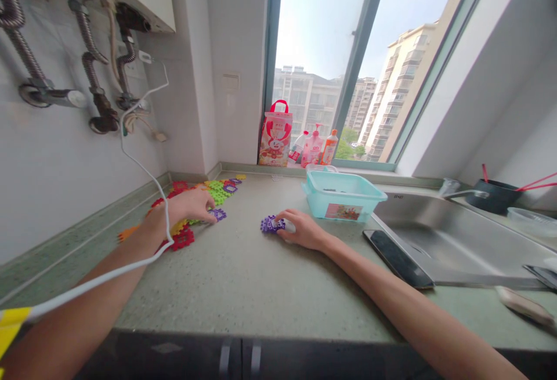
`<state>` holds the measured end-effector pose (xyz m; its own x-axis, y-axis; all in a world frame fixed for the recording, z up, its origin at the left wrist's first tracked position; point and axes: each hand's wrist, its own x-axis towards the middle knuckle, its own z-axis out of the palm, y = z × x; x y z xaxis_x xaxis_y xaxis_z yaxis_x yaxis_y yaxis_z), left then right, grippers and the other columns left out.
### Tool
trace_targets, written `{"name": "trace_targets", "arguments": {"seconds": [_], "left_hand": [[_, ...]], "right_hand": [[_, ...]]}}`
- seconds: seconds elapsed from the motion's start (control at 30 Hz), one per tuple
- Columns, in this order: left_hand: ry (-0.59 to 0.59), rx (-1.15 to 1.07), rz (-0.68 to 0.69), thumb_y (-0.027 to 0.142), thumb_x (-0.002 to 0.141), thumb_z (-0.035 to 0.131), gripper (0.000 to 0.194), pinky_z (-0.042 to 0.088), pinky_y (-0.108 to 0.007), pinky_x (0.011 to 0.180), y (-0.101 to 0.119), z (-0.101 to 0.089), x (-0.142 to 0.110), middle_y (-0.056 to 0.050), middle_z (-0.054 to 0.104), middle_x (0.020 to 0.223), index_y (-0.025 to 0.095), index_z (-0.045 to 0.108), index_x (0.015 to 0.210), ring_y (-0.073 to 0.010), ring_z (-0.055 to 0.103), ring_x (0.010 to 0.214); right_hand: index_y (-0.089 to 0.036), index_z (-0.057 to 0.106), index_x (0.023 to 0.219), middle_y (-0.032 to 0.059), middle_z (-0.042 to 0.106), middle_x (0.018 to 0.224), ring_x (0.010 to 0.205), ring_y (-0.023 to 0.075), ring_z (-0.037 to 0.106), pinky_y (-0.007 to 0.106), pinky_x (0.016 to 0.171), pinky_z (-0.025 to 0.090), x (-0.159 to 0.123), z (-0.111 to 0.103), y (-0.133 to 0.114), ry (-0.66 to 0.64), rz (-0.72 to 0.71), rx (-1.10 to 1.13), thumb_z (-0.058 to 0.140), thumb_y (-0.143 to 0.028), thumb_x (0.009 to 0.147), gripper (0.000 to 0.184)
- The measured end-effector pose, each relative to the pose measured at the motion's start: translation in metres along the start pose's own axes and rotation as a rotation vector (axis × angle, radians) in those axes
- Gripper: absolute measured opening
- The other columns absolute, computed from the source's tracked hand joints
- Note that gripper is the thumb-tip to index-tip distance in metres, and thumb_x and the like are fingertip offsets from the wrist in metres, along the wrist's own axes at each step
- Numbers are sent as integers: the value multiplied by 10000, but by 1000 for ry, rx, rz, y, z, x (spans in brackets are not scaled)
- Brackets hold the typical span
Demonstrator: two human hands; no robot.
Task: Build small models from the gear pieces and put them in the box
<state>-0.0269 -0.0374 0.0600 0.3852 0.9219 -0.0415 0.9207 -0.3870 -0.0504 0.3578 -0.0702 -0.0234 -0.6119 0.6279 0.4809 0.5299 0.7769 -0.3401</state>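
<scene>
My left hand (pixel 191 205) is at the pile of plastic building pieces, its thumb and fingertips curled on a purple notched piece (pixel 219 214). Part of that piece is hidden by the fingers. Around and under this hand lie red pieces (pixel 183 239) and green pieces (pixel 220 192). To the right, my right hand (pixel 302 229) rests low over the counter. Its thumb and fingers close on a cluster of purple notched pieces (pixel 270 224), which shows past the fingertips on their left side.
A turquoise plastic basin (pixel 346 185) stands beyond my right hand. A black phone (pixel 398 258) lies beside the steel sink (pixel 456 241). A white cable (pixel 143 263) hangs across my left forearm. Bottles (pixel 312 149) and a pink bag (pixel 276 139) stand by the window.
</scene>
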Motion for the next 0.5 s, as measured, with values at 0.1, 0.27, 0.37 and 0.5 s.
{"name": "trace_targets", "arguments": {"seconds": [0.1, 0.27, 0.37, 0.5], "left_hand": [[-19, -49, -9, 527, 717, 722, 442, 489, -311, 711, 2, 2, 3, -62, 781, 893, 208, 838, 1001, -264, 705, 836], [48, -91, 75, 572, 726, 735, 474, 521, -328, 884, 8, 8, 6, -83, 791, 1080, 228, 826, 1039, -289, 712, 1025], [68, -70, 93, 570, 754, 728, 461, 512, -328, 934, 9, 13, 9, -76, 788, 1131, 243, 822, 1065, -282, 706, 1073], [125, -96, 127, 557, 759, 747, 440, 507, -316, 924, 4, 19, 12, -69, 790, 1111, 246, 827, 1058, -273, 704, 1052]], "right_hand": [[-253, 680, 1216, 84, 719, 1211, 1137, 243, 689, 387, 1036, 526, 4, 3, -5, 41, -4, 20, 711, -266, 957, 260], [-253, 705, 1197, 91, 708, 1194, 1089, 235, 703, 374, 1008, 542, 9, 13, -9, -38, 20, 18, 741, -284, 950, 251], [-253, 714, 1200, 93, 700, 1223, 1119, 229, 698, 370, 1039, 529, 9, 15, -9, -45, 37, 38, 753, -267, 939, 264], [-244, 713, 1200, 85, 708, 1175, 1073, 223, 697, 360, 1000, 534, 9, 14, -7, -50, 52, 37, 752, -262, 935, 269]]}}
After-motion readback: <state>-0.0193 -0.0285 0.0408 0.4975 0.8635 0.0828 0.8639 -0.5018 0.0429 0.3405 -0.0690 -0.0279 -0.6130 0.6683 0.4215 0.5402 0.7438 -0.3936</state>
